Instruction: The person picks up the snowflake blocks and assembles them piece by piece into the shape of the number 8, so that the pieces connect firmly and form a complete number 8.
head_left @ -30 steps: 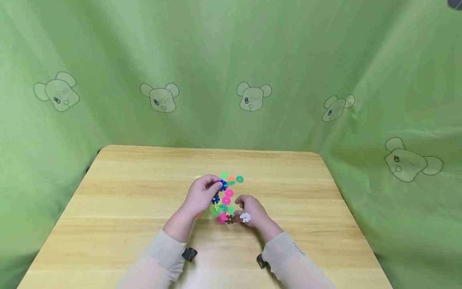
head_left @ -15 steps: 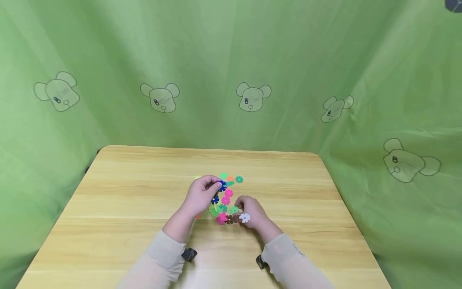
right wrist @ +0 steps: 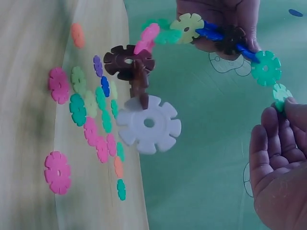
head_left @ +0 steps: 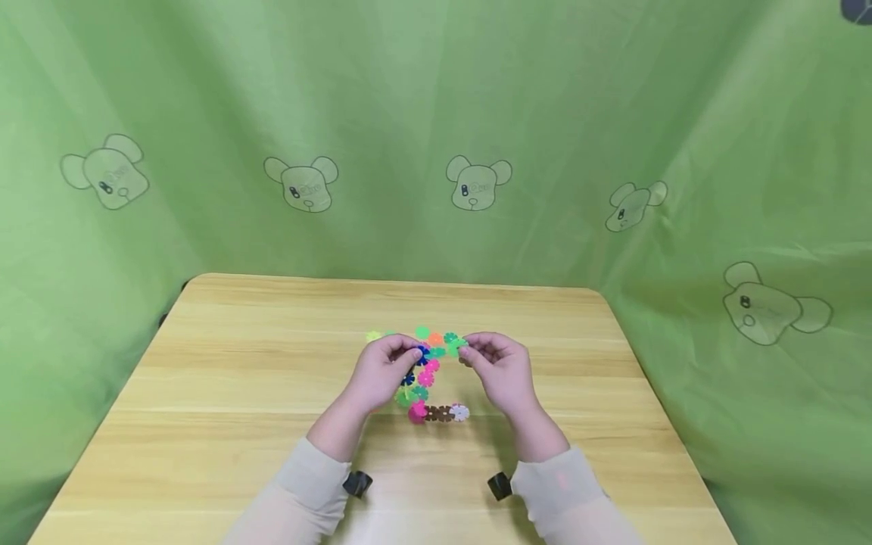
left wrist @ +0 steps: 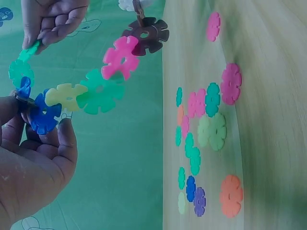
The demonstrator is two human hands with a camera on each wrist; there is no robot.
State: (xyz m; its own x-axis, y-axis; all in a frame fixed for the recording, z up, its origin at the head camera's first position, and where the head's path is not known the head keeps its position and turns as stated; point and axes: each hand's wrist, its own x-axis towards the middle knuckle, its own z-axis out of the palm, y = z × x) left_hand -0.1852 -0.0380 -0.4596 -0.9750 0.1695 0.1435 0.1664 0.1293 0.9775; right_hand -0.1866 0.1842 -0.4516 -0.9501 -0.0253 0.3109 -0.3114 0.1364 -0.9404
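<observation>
A chain of interlocking snowflake discs hangs in the air between both hands. My left hand (head_left: 378, 371) pinches it at a blue disc (left wrist: 44, 117), with a dark brown disc (right wrist: 231, 40) between two blue ones. From there the chain runs through a yellow disc (left wrist: 67, 97), green, pink and brown discs to a white disc (right wrist: 149, 125) at the end. Beyond the other blue disc comes a teal disc (right wrist: 266, 68). My right hand (head_left: 502, 371) pinches a light green disc (right wrist: 281, 96) between thumb and fingertips, its edge right at the teal disc.
Several loose discs lie on the wooden table (head_left: 272, 439) below and behind the hands, among them a pink disc (right wrist: 59, 85), an orange disc (left wrist: 231, 195) and a purple disc (left wrist: 199, 201). A green curtain (head_left: 388, 91) surrounds the table at the back and sides.
My right hand has moved away from my body, from near the white disc up to the chain's teal end, bringing the light green disc with it. My left hand stays almost still.
</observation>
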